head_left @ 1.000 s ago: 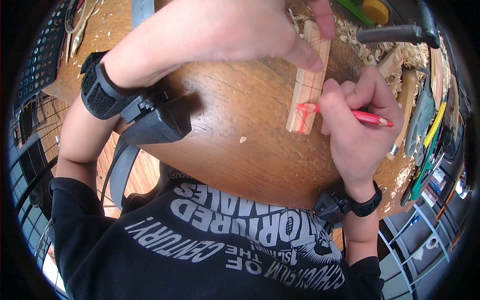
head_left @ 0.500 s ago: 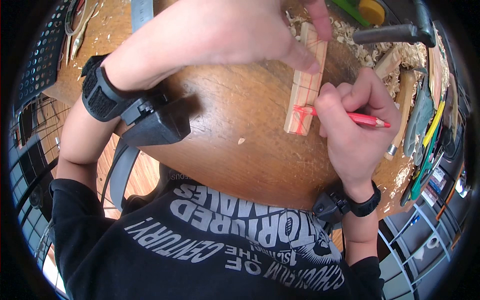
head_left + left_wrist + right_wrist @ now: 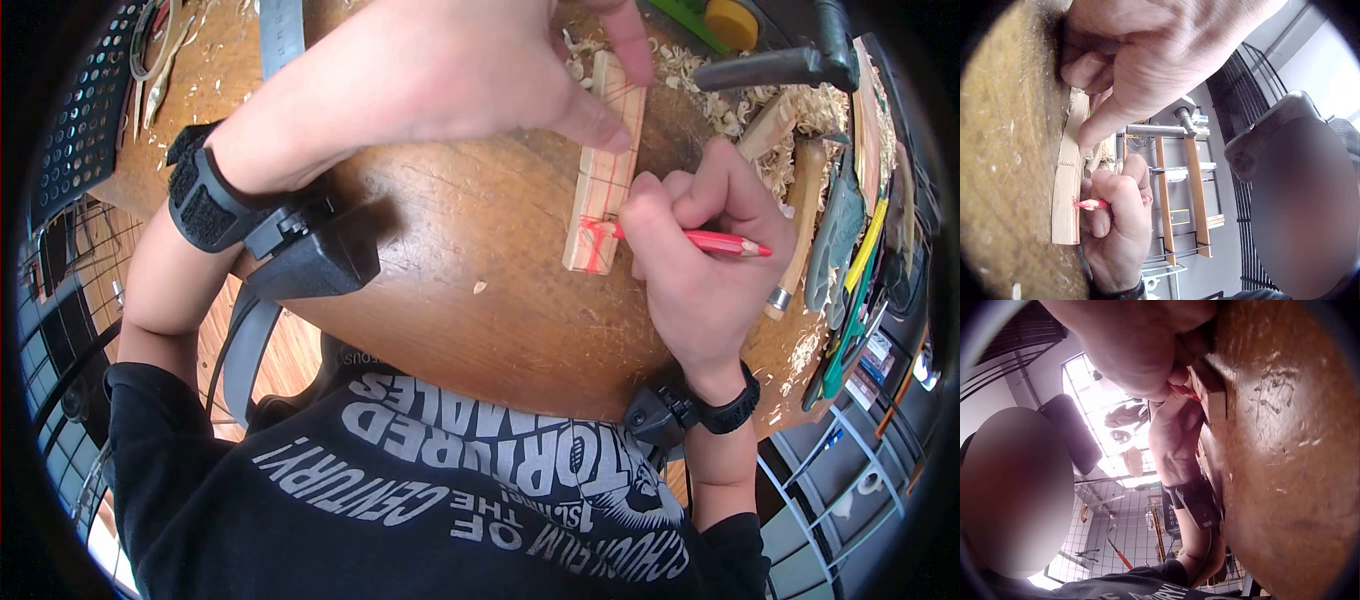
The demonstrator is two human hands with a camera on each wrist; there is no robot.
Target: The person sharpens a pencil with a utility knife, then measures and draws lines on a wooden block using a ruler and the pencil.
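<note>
A pale wooden block (image 3: pixel 598 190) with red and dark lines drawn on it lies on the wooden bench (image 3: pixel 450 230). My left hand (image 3: pixel 460 85) holds the block at its far part, thumb on the marked face and a finger along the far right edge. My right hand (image 3: pixel 712 255) pinches a red pencil (image 3: pixel 728 243), sharpened at both ends. Its tip touches the block near the close end, at a patch of red strokes. In the left wrist view, the pencil (image 3: pixel 1094 204) meets the long edge of the block (image 3: pixel 1066 187).
Wood shavings (image 3: pixel 800 115) heap at the back right, beneath a dark metal bar (image 3: pixel 770 70). Wooden-handled tools (image 3: pixel 800 220) and a yellow tool (image 3: pixel 868 245) line the right side. A metal ruler (image 3: pixel 282 40) and a perforated black panel (image 3: pixel 85 100) are at the left.
The block and both hands shift slightly left in the head view. The pencil stays at the red strokes near the close end, and both holds stay the same.
</note>
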